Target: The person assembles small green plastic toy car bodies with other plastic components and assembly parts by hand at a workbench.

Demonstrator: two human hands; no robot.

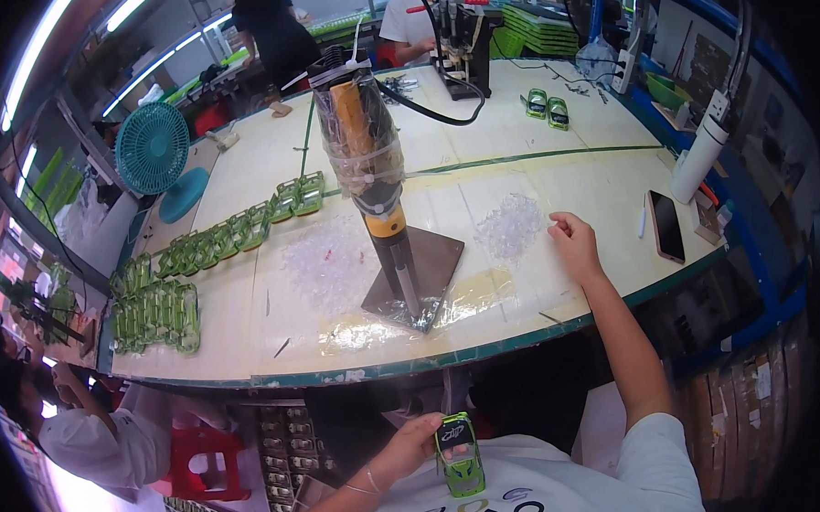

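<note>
Close to my body, my left hand (414,446) grips a green toy car body (460,461) with a dark roof. Its thumb and fingers press on one side of the shell. My right hand (575,247) is over the table at the right edge of a pile of small clear plastic pieces (510,226). Its fingers are curled together, and whatever may be between them is too small to make out. A second pile of clear pieces (329,263), with a few red bits, lies left of the upright tool (375,163) wrapped in plastic on a dark metal base (444,257).
Rows of green car shells (214,243) line the table's left side, beside a teal fan (153,149). A phone (665,226) and a white bottle (701,159) stand near the right edge. Two green cars (547,108) sit farther back. Other people work around the table.
</note>
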